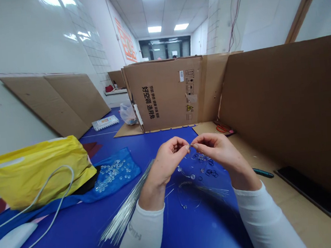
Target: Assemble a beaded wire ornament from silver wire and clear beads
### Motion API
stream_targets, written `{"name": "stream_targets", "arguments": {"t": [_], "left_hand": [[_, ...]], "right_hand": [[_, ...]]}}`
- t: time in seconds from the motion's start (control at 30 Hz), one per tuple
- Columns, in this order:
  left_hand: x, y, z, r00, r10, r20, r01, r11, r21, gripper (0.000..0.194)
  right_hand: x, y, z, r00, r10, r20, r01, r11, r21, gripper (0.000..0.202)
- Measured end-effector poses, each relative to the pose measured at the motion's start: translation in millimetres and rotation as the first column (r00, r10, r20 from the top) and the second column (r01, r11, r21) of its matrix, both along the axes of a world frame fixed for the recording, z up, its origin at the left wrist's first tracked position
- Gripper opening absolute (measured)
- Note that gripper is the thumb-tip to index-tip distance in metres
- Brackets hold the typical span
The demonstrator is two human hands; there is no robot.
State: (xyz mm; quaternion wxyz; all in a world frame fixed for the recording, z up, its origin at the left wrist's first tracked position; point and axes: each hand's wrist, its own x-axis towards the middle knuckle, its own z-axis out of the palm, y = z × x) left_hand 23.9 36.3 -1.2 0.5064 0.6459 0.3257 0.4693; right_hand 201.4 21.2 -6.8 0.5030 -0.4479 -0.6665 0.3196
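My left hand (170, 157) and my right hand (215, 148) meet fingertip to fingertip above the blue table (200, 230). Thumb and forefinger are pinched on each side; what lies between them is too small to make out. Just below are clear beads on a thin curved wire (186, 174). Small dark rings (211, 173) and more clear pieces (201, 157) lie beneath my right hand. A bundle of thin silvery wires (127, 211) runs beside my left forearm. Shorter wires (212, 190) lie between my arms, near a single bead (184, 207).
Clear beads (113, 175) lie on a blue cloth (129, 159) at left, beside a yellow bag (40, 168) and white cable (68, 189). Cardboard (168, 96) walls off the back and right. A teal pen-like tool (263, 173), dark phone-like slab (314, 193) and orange-handled scissors (222, 128) lie right.
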Motion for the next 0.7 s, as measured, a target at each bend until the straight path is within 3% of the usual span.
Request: {"name": "stream_targets", "arguments": {"t": [0.17, 0.7], "left_hand": [[2.4, -2.0, 1.2, 0.998, 0.054, 0.017, -0.054, 0.998, -0.019, 0.017], [-0.2, -2.3, 2.3, 0.987, 0.094, -0.131, -0.071, 0.983, 0.172, 0.013]], "right_hand": [[-3.8, -1.1, -0.3, 0.997, -0.041, -0.072, 0.039, 0.999, -0.025, 0.019], [-2.8, -2.3, 1.9, 0.989, -0.05, -0.137, 0.051, 0.999, 0.005, 0.02]]}}
